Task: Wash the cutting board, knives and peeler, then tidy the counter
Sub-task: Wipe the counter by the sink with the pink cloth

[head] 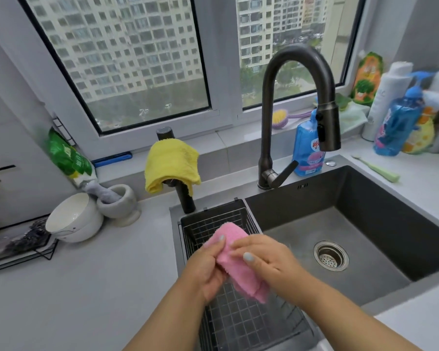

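Both hands hold a pink cloth over the wire basket at the left side of the dark sink. My left hand grips the cloth's left side with curled fingers. My right hand pinches its right side, thumb on top. The cloth is bunched, its lower end hanging below the hands. No cutting board, knife or peeler shows in view.
A dark faucet arches over the sink. A yellow cloth drapes over a small tap. White bowls and a stone mortar stand on the left counter. Bottles line the windowsill; a green brush lies at right.
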A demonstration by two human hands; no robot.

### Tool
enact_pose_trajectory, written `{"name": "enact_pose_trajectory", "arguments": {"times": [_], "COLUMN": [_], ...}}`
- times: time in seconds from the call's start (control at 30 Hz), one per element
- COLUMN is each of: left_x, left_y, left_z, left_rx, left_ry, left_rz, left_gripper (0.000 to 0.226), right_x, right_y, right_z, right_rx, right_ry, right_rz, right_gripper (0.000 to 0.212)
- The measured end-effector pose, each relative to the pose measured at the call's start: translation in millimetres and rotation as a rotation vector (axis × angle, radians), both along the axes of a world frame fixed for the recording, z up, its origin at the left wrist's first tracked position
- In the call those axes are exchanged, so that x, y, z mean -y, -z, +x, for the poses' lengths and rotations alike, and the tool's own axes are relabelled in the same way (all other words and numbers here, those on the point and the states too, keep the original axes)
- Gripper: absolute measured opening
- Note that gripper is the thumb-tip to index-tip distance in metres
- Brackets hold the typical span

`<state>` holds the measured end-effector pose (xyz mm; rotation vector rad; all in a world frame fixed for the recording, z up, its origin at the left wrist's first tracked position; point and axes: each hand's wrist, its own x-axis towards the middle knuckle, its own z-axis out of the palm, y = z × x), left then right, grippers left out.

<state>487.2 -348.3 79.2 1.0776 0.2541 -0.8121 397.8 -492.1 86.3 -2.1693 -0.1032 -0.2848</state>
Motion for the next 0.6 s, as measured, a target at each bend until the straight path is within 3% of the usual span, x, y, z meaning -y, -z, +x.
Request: {"name": "enact_pose_trajectory", "arguments": {"times": [0.07,0.13,0.27,0.47,0.6], "left_x": [-8.0,-13.4,-21.8,-33.3,-32.8], "left_y": [-5.3,-13.8,-29.8,-43.4,-48.3], "left_z": [-3.5,-8.9,-18.9,-27.9,-30.0], "left_rx": [0.165,0.337,0.568,0.693,0.668], "left_ry": [0.074,0.195,0.297,0.347,0.368], "left_rz": [0.042,0.132,0.241,0.264,0.208], "left_gripper": [0.038,0.032,0.026,0.028,0.036], "right_x": [-0.8,0.9,-3.9,-15.3,-12.5], "right_y": [-4.5,-13.6,-31.4,-26.6,-22.5], "right_z": [2.8,11.3,17.5,1.7,-5.3], "right_rx": [0.027,-0.090,-0.260,-0.329,-0.259], "right_ry": [0.178,0.234,0.030,-0.040,-0.031], "right_rz": [0.035,0.113,0.282,0.607,0.908], "right_gripper": [0.029,0.022,0.024,0.021,0.038]}}
